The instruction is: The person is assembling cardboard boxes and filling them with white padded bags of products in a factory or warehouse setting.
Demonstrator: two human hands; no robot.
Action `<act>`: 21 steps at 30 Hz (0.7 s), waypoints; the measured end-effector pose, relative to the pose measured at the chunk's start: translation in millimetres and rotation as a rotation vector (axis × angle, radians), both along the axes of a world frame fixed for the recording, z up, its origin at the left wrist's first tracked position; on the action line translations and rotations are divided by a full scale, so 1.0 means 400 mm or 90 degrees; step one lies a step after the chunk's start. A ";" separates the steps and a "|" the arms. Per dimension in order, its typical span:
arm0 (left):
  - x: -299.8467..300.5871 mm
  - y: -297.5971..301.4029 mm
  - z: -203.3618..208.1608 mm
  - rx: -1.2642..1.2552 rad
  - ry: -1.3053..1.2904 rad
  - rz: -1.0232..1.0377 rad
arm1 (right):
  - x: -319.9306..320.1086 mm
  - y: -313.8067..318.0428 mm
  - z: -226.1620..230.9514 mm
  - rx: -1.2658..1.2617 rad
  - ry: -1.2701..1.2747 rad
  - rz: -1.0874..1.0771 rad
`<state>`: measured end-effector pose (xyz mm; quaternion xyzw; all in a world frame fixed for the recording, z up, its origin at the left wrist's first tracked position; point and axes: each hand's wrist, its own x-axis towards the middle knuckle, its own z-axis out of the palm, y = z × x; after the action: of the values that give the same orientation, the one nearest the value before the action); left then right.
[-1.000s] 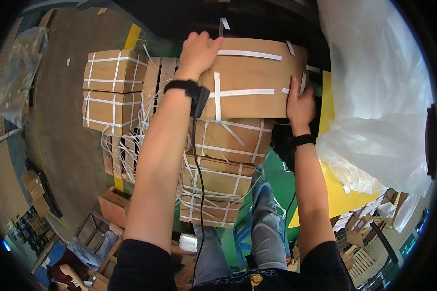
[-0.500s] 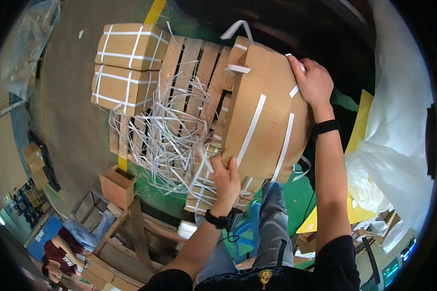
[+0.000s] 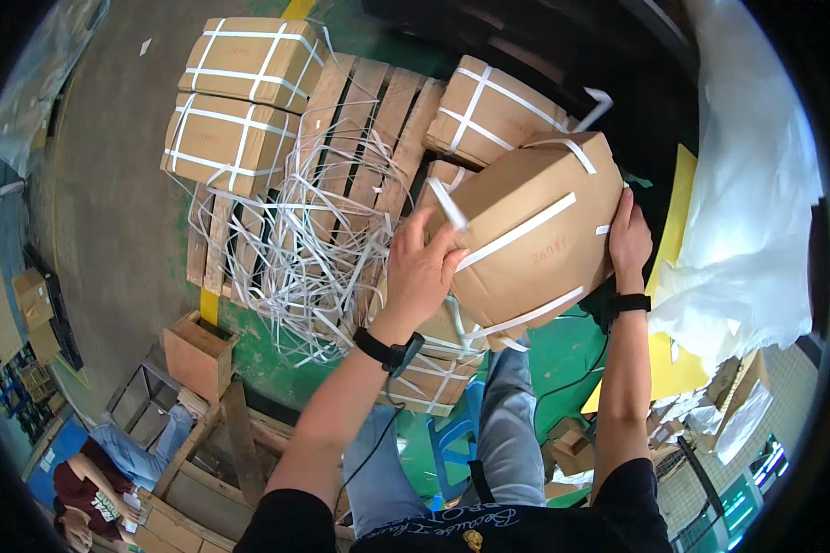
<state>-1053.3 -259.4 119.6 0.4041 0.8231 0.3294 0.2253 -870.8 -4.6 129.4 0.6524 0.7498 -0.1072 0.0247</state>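
A brown cardboard box [image 3: 542, 263] is tilted at an angle between my two hands. Cut white straps hang loose from it, with one loose end [image 3: 447, 205] sticking up by its left edge. My left hand [image 3: 420, 272] presses on the box's left side, fingers bent against the edge. On the opposite side, my right hand [image 3: 630, 235] holds the right edge, with part of the fingers hidden behind it. Strapped boxes [image 3: 424, 378] lie beneath its near end, and another strapped box [image 3: 498, 106] sits just beyond it.
Tangled white strapping [image 3: 318, 249] covers much of the wooden pallet [image 3: 392, 111]. Two strapped boxes [image 3: 235, 143] stand at its far left. A blue stool [image 3: 454, 442] is by my legs. Plastic sheeting [image 3: 738, 230] hangs at the right. A person [image 3: 92, 484] sits at lower left.
The box has turned and shifted right, uncovering the strapped box behind it. My left hand moved up along its left side; my right hand slid down its right edge.
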 end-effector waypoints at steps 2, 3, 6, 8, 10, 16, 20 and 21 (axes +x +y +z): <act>0.003 -0.003 -0.009 0.036 -0.165 -0.021 | 0.020 0.020 -0.024 0.008 0.010 0.001; 0.016 0.005 -0.026 0.059 -0.123 0.013 | 0.011 0.035 -0.028 0.006 -0.010 -0.005; 0.024 0.008 -0.075 0.193 -0.281 0.080 | -0.029 0.043 -0.021 0.008 0.026 0.039; 0.047 0.000 -0.085 0.217 -0.437 0.144 | -0.070 0.013 -0.025 0.162 0.158 0.156; 0.072 0.005 -0.085 0.271 -0.399 0.246 | -0.086 0.020 -0.015 0.097 0.110 0.156; 0.121 0.022 -0.089 0.338 -0.319 0.349 | -0.082 0.029 0.006 0.011 0.078 0.073; 0.185 -0.034 -0.083 0.376 -0.301 0.376 | -0.058 -0.007 0.006 -0.001 0.145 0.101; 0.208 -0.048 -0.051 0.363 -0.312 0.395 | -0.056 -0.011 0.014 0.011 0.206 0.119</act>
<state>-970.2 -278.6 99.2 0.0959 0.7046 0.6786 0.1840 -893.1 -9.0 134.8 0.5541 0.8025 -0.2014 -0.0916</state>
